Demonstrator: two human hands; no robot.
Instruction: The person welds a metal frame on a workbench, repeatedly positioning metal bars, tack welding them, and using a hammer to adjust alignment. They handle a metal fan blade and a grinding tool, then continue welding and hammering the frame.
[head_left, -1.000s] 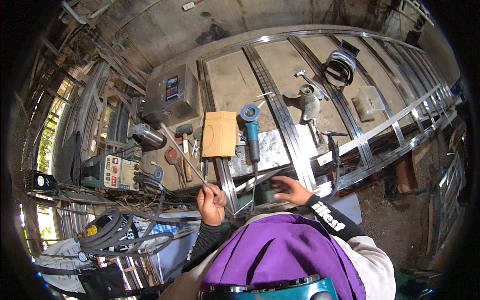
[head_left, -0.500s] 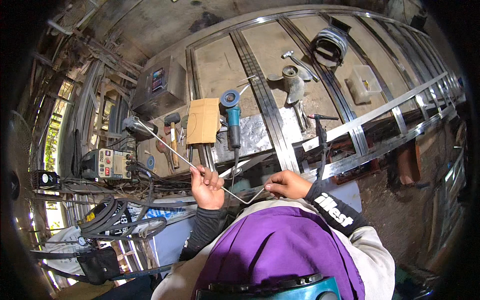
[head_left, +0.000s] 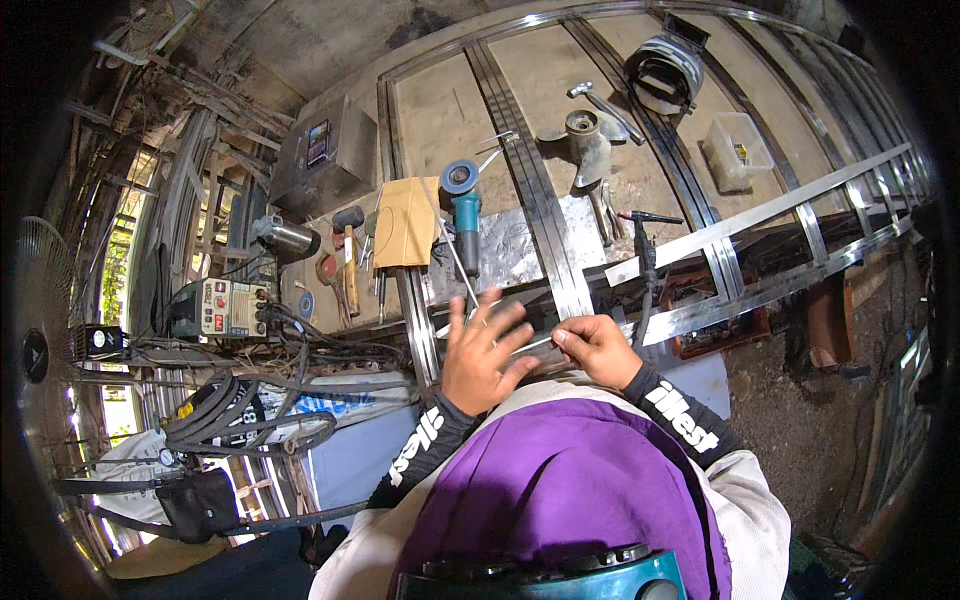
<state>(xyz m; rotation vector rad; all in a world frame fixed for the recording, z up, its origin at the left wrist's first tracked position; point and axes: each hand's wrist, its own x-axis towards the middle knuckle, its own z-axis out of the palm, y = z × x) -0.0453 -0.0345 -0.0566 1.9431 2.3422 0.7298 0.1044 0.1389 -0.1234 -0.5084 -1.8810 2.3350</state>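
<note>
A thin bent metal rod (head_left: 456,262) is pinched at its short end between the thumb and fingers of my right hand (head_left: 603,352). Its long part runs up past my left hand (head_left: 482,362) and across the brown cardboard piece (head_left: 406,228). The fingers of my left hand are spread, and the palm lies over the rod's bend, hiding it. Just beyond the left hand, a teal angle grinder (head_left: 467,212) rests on a scuffed metal sheet (head_left: 520,258). Beside the rod runs a shiny metal bar of the frame (head_left: 548,235).
A welding machine (head_left: 222,312) and coiled hoses (head_left: 240,425) are at left. On the table are a steel box (head_left: 328,165), mallet (head_left: 348,245), propeller (head_left: 588,150), hammer (head_left: 608,112), welding mask (head_left: 665,75) and plastic tub (head_left: 735,150). A torch (head_left: 645,222) hangs by the frame's near edge.
My left hand has let go of the rod and spread its fingers, moving right. The rod's long part has swung from the left toward the grinder. My right hand still pinches its end.
</note>
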